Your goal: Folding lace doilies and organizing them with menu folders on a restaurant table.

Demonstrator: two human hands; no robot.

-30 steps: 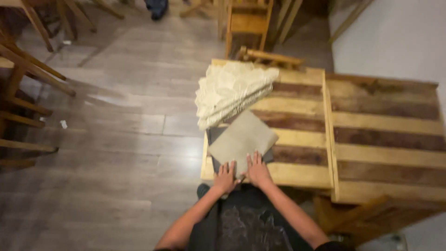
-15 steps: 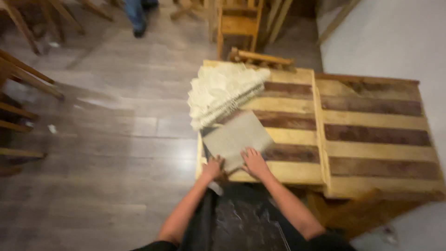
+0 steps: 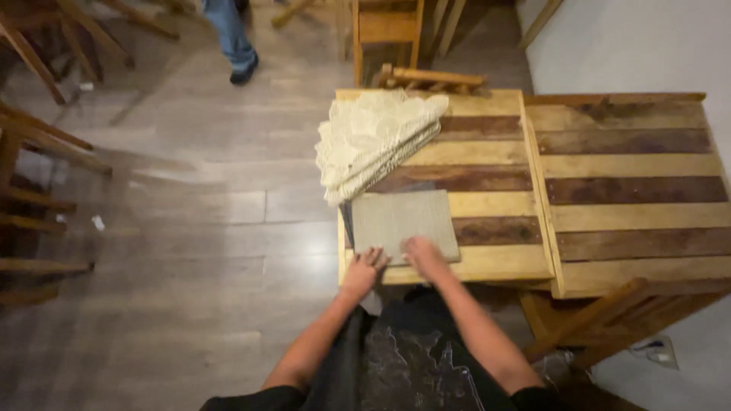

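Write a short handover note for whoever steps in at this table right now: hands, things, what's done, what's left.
Left hand: flat on the near left corner of the grey folded cloth, gripping nothing.
Right hand: flat on the cloth's near edge, also pressing rather than holding.
The grey folded cloth lies squared near the front edge of the wooden table. A stack of cream lace cloths sits behind it, overhanging the table's left edge and overlapping the grey cloth's far corner.
Done: grey cloth looks folded and laid flat.
Left: probably a last smoothing; the lace stack looks untouched.
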